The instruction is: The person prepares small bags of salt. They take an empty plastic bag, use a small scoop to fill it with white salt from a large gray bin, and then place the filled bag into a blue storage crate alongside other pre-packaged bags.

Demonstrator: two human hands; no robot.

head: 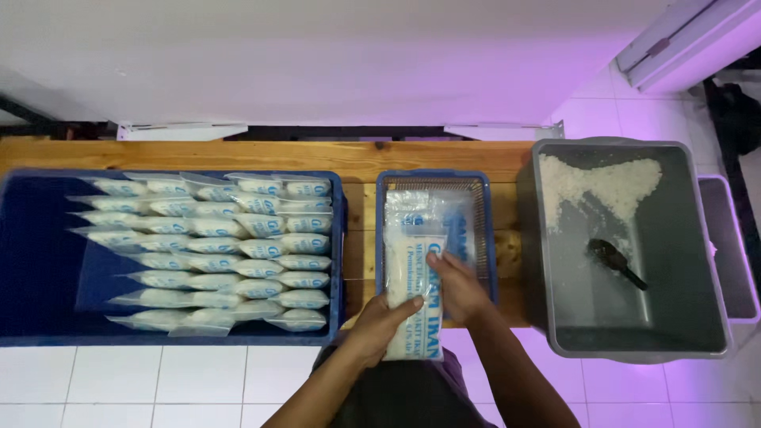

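Blue crate (24, 261), white bags with blue print (261, 248), blue basket (432, 176), grey tub (697, 261), black scoop (614, 260)

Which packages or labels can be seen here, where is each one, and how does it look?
Bag: held by left hand and right hand over the small blue basket; clear, white grains, blue print.
Filled bags: rows in the large blue crate, left; clear, blue print.

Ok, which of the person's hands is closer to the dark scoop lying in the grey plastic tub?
Right. The right hand grips the clear filled bag on the side toward the dark scoop in the grey tub; the left hand holds the bag's near end, farther away.
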